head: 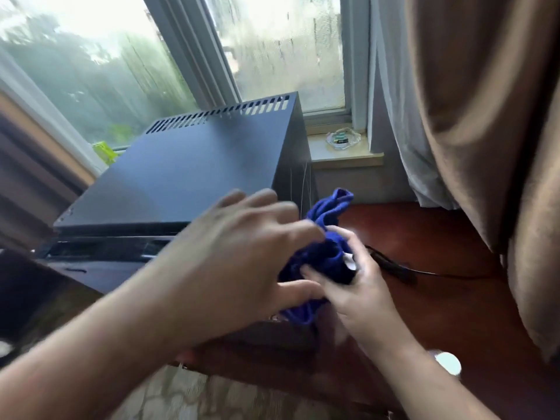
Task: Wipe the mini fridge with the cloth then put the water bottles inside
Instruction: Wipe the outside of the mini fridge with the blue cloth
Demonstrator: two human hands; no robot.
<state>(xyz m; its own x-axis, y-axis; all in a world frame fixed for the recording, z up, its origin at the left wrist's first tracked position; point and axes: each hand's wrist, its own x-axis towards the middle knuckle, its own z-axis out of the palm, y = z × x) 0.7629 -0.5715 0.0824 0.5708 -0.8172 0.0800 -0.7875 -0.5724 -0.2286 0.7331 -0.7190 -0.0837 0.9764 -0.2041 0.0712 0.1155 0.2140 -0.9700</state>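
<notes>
Gripping the cloth (321, 259) in the curled fingers of left hand (242, 253) and right hand (359, 294), I see the mini fridge (181, 171) top just ahead-left, nearer the left.

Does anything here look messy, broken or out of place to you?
Nothing spilled or broken. The blue cloth is just bunched between the left hand and right hand. The one untidy thing is a black cord trailing loose across the wooden table beside the mini fridge.
</notes>
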